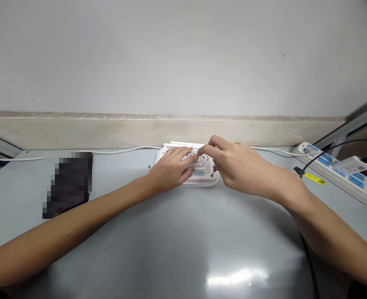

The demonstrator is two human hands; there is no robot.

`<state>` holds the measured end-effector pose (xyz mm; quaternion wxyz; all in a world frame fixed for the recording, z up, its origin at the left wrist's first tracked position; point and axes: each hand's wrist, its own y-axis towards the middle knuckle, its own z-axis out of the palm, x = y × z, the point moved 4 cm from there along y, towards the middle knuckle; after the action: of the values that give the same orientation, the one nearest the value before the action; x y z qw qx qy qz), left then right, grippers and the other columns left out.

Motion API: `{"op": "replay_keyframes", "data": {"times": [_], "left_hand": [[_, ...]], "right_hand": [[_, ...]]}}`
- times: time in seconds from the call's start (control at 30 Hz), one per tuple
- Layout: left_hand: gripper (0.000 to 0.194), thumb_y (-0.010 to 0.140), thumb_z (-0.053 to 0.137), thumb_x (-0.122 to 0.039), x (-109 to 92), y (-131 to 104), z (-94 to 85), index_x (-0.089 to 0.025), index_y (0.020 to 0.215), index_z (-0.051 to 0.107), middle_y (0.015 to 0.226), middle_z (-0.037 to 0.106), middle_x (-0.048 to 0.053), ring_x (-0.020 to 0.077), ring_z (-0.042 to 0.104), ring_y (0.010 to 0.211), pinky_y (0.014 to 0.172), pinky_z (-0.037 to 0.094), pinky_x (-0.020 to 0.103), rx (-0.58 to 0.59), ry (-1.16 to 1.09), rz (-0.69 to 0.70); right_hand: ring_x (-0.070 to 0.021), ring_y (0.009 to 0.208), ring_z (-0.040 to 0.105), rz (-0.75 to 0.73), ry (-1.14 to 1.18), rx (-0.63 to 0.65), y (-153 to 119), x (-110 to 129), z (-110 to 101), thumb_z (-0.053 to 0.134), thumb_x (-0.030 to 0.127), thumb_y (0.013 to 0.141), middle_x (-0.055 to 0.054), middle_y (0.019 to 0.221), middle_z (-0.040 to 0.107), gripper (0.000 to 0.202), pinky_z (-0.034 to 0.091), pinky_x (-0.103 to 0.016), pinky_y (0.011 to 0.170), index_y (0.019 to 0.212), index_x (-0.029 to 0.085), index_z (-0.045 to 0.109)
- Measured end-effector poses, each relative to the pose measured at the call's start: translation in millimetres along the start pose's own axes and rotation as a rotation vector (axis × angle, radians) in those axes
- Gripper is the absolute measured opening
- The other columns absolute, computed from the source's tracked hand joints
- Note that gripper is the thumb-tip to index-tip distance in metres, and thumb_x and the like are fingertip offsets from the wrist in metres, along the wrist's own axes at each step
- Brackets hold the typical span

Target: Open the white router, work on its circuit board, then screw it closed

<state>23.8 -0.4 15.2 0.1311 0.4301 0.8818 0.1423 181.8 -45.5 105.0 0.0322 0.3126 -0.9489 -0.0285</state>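
A white router-like device [204, 181] lies on the grey table with its vented, labelled underside up and white antennas [183, 144] along its back. My left hand [172, 168] rests on the device's left part, fingers spread. Over the right end, my right hand [233, 164] pinches a small screwdriver [215, 168], mostly hidden by the fingers. Its tip meets a hole near the device's front right corner. A tiny dark screw [149, 166] lies just left of the device.
A dark, pixelated item [71, 185] lies at the left. At the right are a white power strip [342, 176] with blue sockets and a black cable with a yellow tag [314, 178]. White cable runs along the wall [183, 54].
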Motion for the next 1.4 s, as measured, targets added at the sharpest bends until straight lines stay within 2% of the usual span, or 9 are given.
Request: {"op": "replay_keyframes", "data": {"times": [0.13,0.23,0.37,0.43,0.6,0.87,1.07,1.13,1.4], "left_hand": [[0.037,0.097,0.040,-0.027,0.1,-0.2,-0.3,-0.018,0.130,0.054,0.135,0.054,0.014,0.0286,0.050,0.124,0.102,0.042,0.048,-0.003,-0.009,0.001],[0.037,0.097,0.040,-0.028,0.5,-0.8,-0.2,-0.019,0.131,0.054,0.135,0.054,0.013,0.0285,0.050,0.124,0.103,0.042,0.048,-0.002,-0.009,-0.004],[0.037,0.097,0.040,-0.027,1.0,-1.5,0.5,-0.019,0.131,0.054,0.134,0.054,0.013,0.0287,0.049,0.124,0.103,0.042,0.048,-0.011,-0.001,0.000],[0.037,0.097,0.041,-0.027,1.2,-1.5,0.9,-0.019,0.130,0.054,0.134,0.054,0.014,0.0287,0.049,0.125,0.103,0.043,0.048,-0.013,-0.005,0.001],[0.037,0.097,0.041,-0.027,1.3,-0.6,0.9,-0.017,0.130,0.055,0.134,0.054,0.014,0.0286,0.050,0.124,0.102,0.043,0.048,-0.006,0.000,-0.002],[0.037,0.097,0.041,-0.028,0.8,-1.1,0.9,-0.017,0.129,0.055,0.134,0.055,0.014,0.0280,0.050,0.124,0.102,0.043,0.047,-0.008,0.009,0.003],[0.038,0.097,0.041,-0.028,1.9,-2.2,1.5,-0.018,0.132,0.053,0.136,0.053,0.013,0.0284,0.049,0.126,0.103,0.042,0.048,-0.014,0.007,-0.003],[0.038,0.097,0.042,-0.028,1.9,-2.2,1.8,-0.019,0.132,0.053,0.136,0.054,0.013,0.0286,0.049,0.126,0.103,0.042,0.048,-0.013,0.005,-0.003],[0.039,0.097,0.040,-0.028,0.5,-1.4,0.3,-0.018,0.132,0.053,0.134,0.054,0.014,0.0281,0.050,0.125,0.103,0.043,0.048,-0.005,-0.001,-0.004]], "right_hand": [[-0.0114,0.061,0.039,0.025,0.038,0.014,1.1,-2.4,-0.3,0.040,0.003,0.083,-0.005,0.089,0.055,0.034,0.024,-0.025,0.055,0.110,0.016,0.056],[-0.0109,0.059,0.039,0.030,0.058,0.057,0.3,-3.6,0.2,0.039,-0.001,0.080,-0.003,0.084,0.055,0.037,0.023,-0.025,0.054,0.108,0.016,0.055],[-0.0108,0.062,0.042,0.008,0.065,0.022,-0.1,-1.0,-2.1,0.040,-0.003,0.076,-0.004,0.092,0.058,0.043,0.024,-0.024,0.056,0.111,0.018,0.055],[-0.0107,0.062,0.042,0.008,0.070,0.015,0.4,-0.5,-2.3,0.041,-0.001,0.078,-0.005,0.093,0.058,0.039,0.024,-0.024,0.056,0.110,0.018,0.055],[-0.0109,0.057,0.040,0.052,0.075,0.060,0.6,-5.2,-0.1,0.041,0.002,0.083,-0.003,0.077,0.057,0.023,0.023,-0.025,0.055,0.098,0.015,0.053],[-0.0116,0.066,0.049,0.013,0.198,0.006,-0.8,-8.1,3.4,0.042,0.003,0.084,-0.004,0.087,0.058,0.026,0.031,-0.024,0.060,0.103,0.017,0.054],[-0.0098,0.055,0.041,0.047,0.217,-0.010,2.5,-10.1,3.8,0.042,0.012,0.091,0.001,0.068,0.053,0.010,0.027,-0.024,0.054,0.089,0.018,0.050],[-0.0092,0.052,0.039,0.062,0.227,-0.009,2.7,-10.5,3.1,0.042,0.016,0.092,0.002,0.065,0.052,0.010,0.025,-0.024,0.051,0.085,0.018,0.048],[-0.0095,0.053,0.041,0.049,0.240,-0.009,1.7,-11.8,5.8,0.042,0.021,0.096,0.002,0.066,0.054,0.013,0.027,-0.024,0.054,0.092,0.018,0.054]]}}
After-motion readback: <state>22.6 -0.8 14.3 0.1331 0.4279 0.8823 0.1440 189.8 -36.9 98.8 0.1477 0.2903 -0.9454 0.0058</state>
